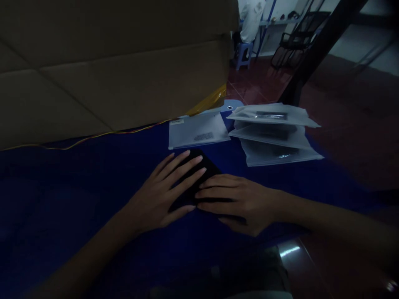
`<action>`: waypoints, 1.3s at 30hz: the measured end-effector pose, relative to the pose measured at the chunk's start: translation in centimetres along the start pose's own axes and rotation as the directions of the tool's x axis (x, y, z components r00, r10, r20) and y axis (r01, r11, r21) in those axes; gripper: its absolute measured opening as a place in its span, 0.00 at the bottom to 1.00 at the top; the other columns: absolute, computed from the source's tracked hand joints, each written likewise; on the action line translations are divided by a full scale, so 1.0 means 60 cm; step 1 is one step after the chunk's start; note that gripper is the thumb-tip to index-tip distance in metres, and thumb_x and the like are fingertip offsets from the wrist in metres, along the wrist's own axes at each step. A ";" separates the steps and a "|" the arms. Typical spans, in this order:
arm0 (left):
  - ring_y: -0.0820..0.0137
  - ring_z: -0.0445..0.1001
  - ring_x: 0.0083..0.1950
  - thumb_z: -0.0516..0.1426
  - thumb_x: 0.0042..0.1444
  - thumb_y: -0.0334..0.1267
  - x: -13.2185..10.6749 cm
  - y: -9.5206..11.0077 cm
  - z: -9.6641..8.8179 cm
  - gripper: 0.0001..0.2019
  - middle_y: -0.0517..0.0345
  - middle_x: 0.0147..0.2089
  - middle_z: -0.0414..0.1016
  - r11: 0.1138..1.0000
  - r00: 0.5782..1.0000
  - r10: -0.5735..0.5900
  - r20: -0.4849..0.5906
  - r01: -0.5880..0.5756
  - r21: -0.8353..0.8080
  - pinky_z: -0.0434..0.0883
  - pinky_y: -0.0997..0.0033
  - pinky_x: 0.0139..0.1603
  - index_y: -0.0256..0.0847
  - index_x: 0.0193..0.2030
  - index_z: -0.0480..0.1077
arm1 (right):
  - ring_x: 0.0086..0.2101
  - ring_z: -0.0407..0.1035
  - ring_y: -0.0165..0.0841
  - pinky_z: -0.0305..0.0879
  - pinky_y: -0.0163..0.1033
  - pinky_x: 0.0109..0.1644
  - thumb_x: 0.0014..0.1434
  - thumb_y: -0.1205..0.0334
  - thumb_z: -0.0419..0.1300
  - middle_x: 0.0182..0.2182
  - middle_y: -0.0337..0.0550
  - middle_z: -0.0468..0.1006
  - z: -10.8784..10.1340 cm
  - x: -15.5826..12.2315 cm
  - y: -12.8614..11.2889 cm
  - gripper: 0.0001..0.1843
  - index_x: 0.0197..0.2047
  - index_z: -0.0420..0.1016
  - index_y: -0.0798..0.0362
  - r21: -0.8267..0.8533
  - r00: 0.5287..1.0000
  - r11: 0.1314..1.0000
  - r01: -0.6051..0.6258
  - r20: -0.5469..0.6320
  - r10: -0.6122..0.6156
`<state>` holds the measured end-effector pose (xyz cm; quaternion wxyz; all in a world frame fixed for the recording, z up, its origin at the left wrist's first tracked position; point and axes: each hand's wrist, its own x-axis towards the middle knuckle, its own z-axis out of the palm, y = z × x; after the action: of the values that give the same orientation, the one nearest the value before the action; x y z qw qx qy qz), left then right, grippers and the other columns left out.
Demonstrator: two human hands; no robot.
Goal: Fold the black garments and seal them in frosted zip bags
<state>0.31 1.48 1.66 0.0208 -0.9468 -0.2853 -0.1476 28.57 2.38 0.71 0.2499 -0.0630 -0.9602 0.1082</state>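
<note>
Both of the person's hands lay on a flat black item (199, 174) near the middle of the table (77, 187), which had a deep blue top. It was too dark to tell whether the item was cloth or a packet. The left hand (156, 195) was spread wide, its fingers angled across the item's left side and far corner. The right hand (240, 203) came in from the right, lying flat over the near right part with its fingers together. The fingertips of the two hands nearly met, and neither hand was pinching; they simply pressed down from above.

Just beyond the black item, a frosted plastic bag (196, 131) with a small label lay on the table. To its right sat a loose stack of frosted plastic bags (271, 133) with dark contents. A large cardboard box (109, 70) filled the far left, with a thin multicoloured wire (102, 133) running along its base and a strip of yellow plastic (207, 99) at its corner. Farther off, past the table's far edge, a person in white (249, 20) sat on a blue stool (243, 54) on a red tiled floor (258, 79).
</note>
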 end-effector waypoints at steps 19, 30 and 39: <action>0.50 0.50 0.80 0.46 0.76 0.50 -0.014 -0.040 0.022 0.34 0.46 0.82 0.46 0.970 0.985 -0.168 0.044 0.173 -0.169 0.53 0.40 0.78 0.48 0.82 0.37 | 0.64 0.69 0.51 0.73 0.59 0.63 0.68 0.70 0.58 0.65 0.66 0.72 -0.008 -0.012 0.011 0.31 0.72 0.59 0.63 -0.495 0.931 0.811 -0.313 0.009 0.365; 0.53 0.49 0.81 0.43 0.76 0.51 -0.029 -0.078 0.030 0.29 0.47 0.78 0.60 0.943 0.940 -0.331 0.081 0.333 -0.019 0.48 0.35 0.79 0.42 0.78 0.55 | 0.60 0.74 0.45 0.68 0.55 0.68 0.68 0.75 0.57 0.60 0.61 0.78 -0.007 -0.012 0.008 0.22 0.65 0.73 0.63 -0.434 0.998 0.901 -0.025 0.043 0.049; 0.57 0.83 0.53 0.55 0.73 0.49 -0.017 -0.048 0.014 0.15 0.55 0.46 0.85 0.925 0.917 -0.316 -0.243 0.355 0.135 0.75 0.46 0.66 0.45 0.58 0.73 | 0.60 0.74 0.43 0.71 0.52 0.66 0.70 0.73 0.57 0.59 0.57 0.79 -0.004 -0.012 0.009 0.20 0.64 0.74 0.60 -0.406 1.000 0.914 0.008 0.019 0.000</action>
<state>-1.86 3.43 0.40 0.1099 -0.8561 -0.4518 -0.2254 29.34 2.82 0.42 0.2225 -0.1106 -0.9641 -0.0934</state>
